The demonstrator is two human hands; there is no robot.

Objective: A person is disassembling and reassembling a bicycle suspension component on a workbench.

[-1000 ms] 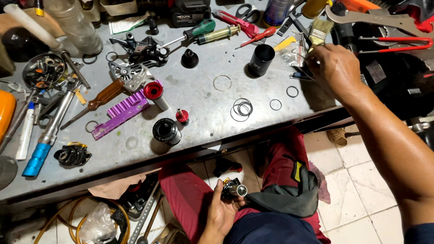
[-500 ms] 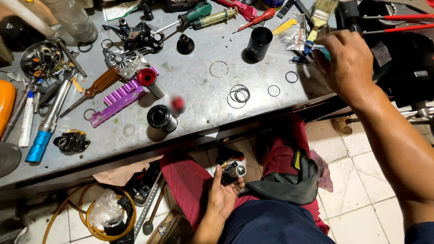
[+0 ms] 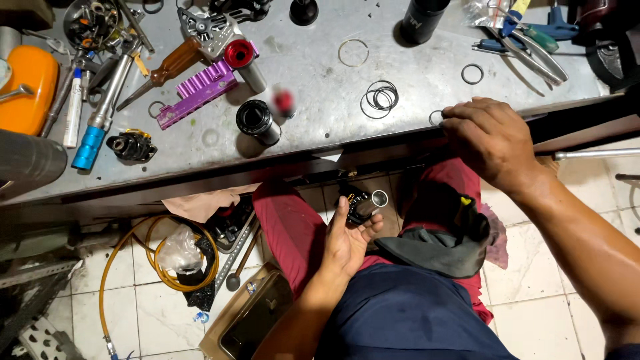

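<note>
Black mechanical part [image 3: 360, 203] with a silver round end sits in the left hand [image 3: 348, 241] over the lap, fingers [image 3: 371, 225] loosely curled under it, half open, not clamped. Right hand [image 3: 491, 139] is knuckles-up at the surface [image 3: 313, 107] edge, fingers bent down onto a thin metal ring [image 3: 435, 119] just under the fingertips; can't tell if it's pinched. Risk: ring sits at the rim, a slip flicks it to the floor; loose left hold could drop the part
</note>
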